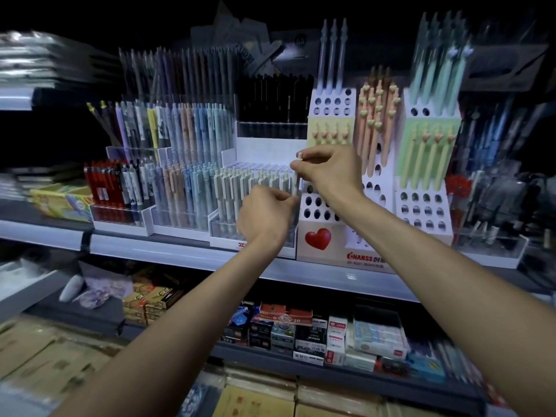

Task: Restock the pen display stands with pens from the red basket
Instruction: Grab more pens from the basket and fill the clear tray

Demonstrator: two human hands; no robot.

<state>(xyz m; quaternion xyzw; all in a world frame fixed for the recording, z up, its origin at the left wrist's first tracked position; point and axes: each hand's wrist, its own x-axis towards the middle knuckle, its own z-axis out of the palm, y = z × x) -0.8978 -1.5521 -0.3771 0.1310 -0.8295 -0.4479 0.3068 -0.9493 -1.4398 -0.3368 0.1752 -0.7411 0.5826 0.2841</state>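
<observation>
— How many pens?
— One white pen, upright just left of the heart stand. My right hand pinches its top, my left hand its lower end.

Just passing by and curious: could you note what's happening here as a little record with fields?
setting: shop shelf with pen display stands
right hand: pinches the top of an upright white pen
left hand: pinches the pen's lower end
pen position: at right end of the clear stand of white pens
neighbour: white holed stand with red heart, many holes empty
red basket: not in view
</observation>
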